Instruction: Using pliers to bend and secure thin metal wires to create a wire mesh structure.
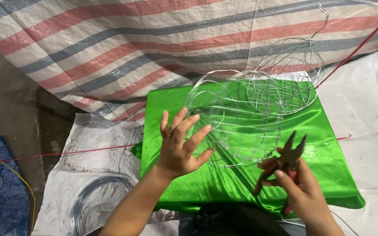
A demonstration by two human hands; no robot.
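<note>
Left hand (181,146) spread wide against wire frame (237,126) (blurred), right hand (300,192) gripping pliers (290,154), green cloth (241,183)

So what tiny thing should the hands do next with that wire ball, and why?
Probably steady the wire frame with the left hand, which is spread open beside it. The right hand holds pliers with the tips open just off the frame's edge, so a still frame would let them bite.

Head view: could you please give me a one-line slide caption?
Left hand steadies a wire frame over green satin cloth; right hand holds pliers.
</note>
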